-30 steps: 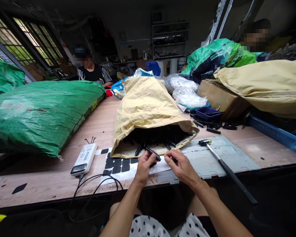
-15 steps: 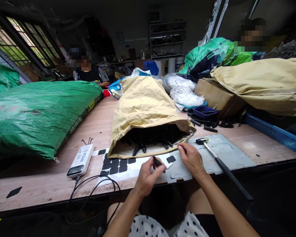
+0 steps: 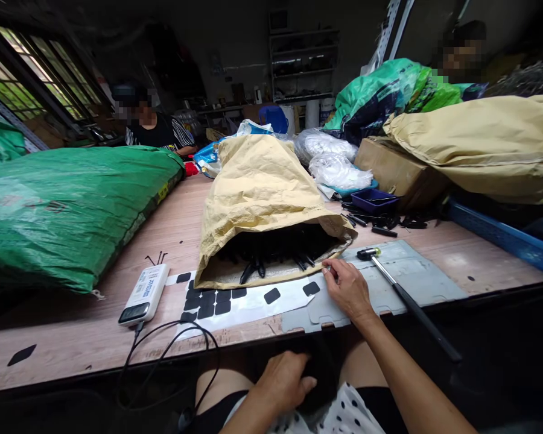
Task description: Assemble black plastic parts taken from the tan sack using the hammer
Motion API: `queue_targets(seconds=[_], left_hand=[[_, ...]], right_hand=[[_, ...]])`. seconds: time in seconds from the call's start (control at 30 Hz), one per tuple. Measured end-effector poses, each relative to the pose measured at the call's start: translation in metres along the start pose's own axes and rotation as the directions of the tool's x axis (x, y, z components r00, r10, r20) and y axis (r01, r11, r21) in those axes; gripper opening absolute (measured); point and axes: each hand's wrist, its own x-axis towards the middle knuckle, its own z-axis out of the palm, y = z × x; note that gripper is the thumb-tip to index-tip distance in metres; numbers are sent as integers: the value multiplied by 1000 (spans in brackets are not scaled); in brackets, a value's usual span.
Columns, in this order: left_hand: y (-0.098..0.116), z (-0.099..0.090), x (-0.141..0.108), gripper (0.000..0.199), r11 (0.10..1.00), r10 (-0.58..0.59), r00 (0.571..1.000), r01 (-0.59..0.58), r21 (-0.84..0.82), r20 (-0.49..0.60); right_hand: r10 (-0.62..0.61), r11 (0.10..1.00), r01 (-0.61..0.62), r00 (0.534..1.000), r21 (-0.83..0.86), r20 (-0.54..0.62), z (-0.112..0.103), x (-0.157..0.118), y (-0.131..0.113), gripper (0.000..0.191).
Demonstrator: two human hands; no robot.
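Note:
My left hand (image 3: 284, 380) is lowered over my lap, below the table edge, fingers curled; whatever it may hold is hidden. Beside the mouth of a tan sack (image 3: 262, 181), my right hand (image 3: 347, 286) rests over a grey board (image 3: 416, 271), its thumb and index finger bent near the sack's lower right corner. Whether something small sits between those fingertips is unclear. Inside the sack lie black tool-like parts (image 3: 253, 270). A white sheet (image 3: 253, 306) with black rounded squares extends in front of the sack. On the board lies a hammer (image 3: 407, 298), its black handle past the edge.
A white power bank (image 3: 145, 294) with a black cable stands left of the sheet. To the left is a big green sack (image 3: 72, 211). At right are a purple tray (image 3: 373, 200), loose black parts, a cardboard box (image 3: 393, 169) and a blue basket (image 3: 502, 235). Two people sit beyond.
My left hand has dropped from above the sheet to my lap; the dark piece it held is out of sight. My right hand stays near the sack's corner. The view has shifted slightly.

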Motion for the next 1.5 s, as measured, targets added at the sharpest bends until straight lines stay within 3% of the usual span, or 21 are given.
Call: queue_targets(seconds=[0.1, 0.17, 0.2, 0.27, 0.3, 0.33, 0.47, 0.5, 0.6, 0.63, 0.67, 0.73, 0.8, 0.87, 0.97, 1.03, 1.1, 1.17, 1.23, 1.33, 1.5], left_hand=[[26, -42, -13, 23, 976, 199, 968, -209, -56, -150], [31, -77, -13, 24, 971, 183, 918, -224, -80, -351], [28, -94, -10, 25, 983, 109, 857, -169, -74, -504], [13, -124, 1, 22, 998, -63, 652, 35, -53, -756], [3, -136, 7, 20, 990, -114, 565, 135, -44, -817], [-8, -144, 13, 21, 972, -152, 528, 231, -31, -835], [-35, -154, 22, 19, 903, -257, 564, 429, 12, -784], [-36, -150, 20, 18, 902, -259, 539, 433, -1, -801], [-24, -133, 9, 16, 934, -184, 364, 353, -48, -913], [-17, -126, 7, 15, 959, -129, 343, 282, -29, -931], [-10, -119, 7, 14, 982, -61, 367, 188, 10, -928], [3, -107, 11, 11, 996, 81, 503, -9, 89, -860], [10, -98, 22, 12, 988, 156, 624, -116, 106, -766], [11, -94, 33, 15, 988, 149, 670, -132, 81, -727], [5, -94, 43, 16, 986, 131, 686, -168, 19, -716], [1, -95, 45, 15, 979, 135, 689, -202, -10, -712], [-1, -96, 44, 14, 976, 133, 687, -216, -26, -714], [-1, -96, 43, 14, 976, 123, 688, -213, -37, -716], [-1, -96, 43, 14, 977, 111, 693, -208, -50, -712], [-1, -97, 43, 15, 974, 102, 705, -214, -73, -701], [-1, -98, 43, 18, 973, 72, 734, -200, -114, -676]], right_hand=[[2, 1000, -2, 1000, -14, 5, 0, -1, -1, 22], [6, 1000, -6, 1000, -18, 5, 0, -1, -2, 22], [8, 1000, -8, 1000, -18, 4, 0, -1, -2, 21], [11, 1000, -11, 1000, -14, 5, 0, -1, -2, 21], [12, 1000, -12, 1000, -12, 6, 0, -1, -2, 21], [14, 1000, -14, 1000, -11, 7, 0, -1, -2, 22], [11, 1000, -11, 1000, -12, 8, -1, 0, -1, 22], [9, 1000, -9, 1000, -11, 7, -1, 0, -1, 22], [10, 1000, -10, 1000, -3, -1, -1, 0, -1, 22], [13, 1000, -13, 1000, 6, -6, 0, 0, -2, 22], [18, 1000, -18, 1000, 18, -9, 0, 1, -3, 22], [32, 998, -31, 999, 55, -17, 1, 1, -4, 22], [44, 994, -41, 998, 104, -33, -2, 1, -4, 23], [48, 993, -40, 996, 113, -74, -11, 1, -1, 24], [101, 992, -113, 973, -50, -208, -37, 1, 11, 26], [217, 934, -281, 937, -222, -273, -56, 1, 23, 29], [356, 844, -409, 911, -348, -207, -71, 0, 38, 36], [451, 800, -433, 891, -416, -61, -78, 0, 52, 42], [482, 796, -423, 876, -434, 31, -78, 0, 66, 41], [491, 804, -437, 870, -403, 36, -76, 1, 85, 34], [461, 864, -476, 879, -164, -122, -79, -6, 87, 27]])
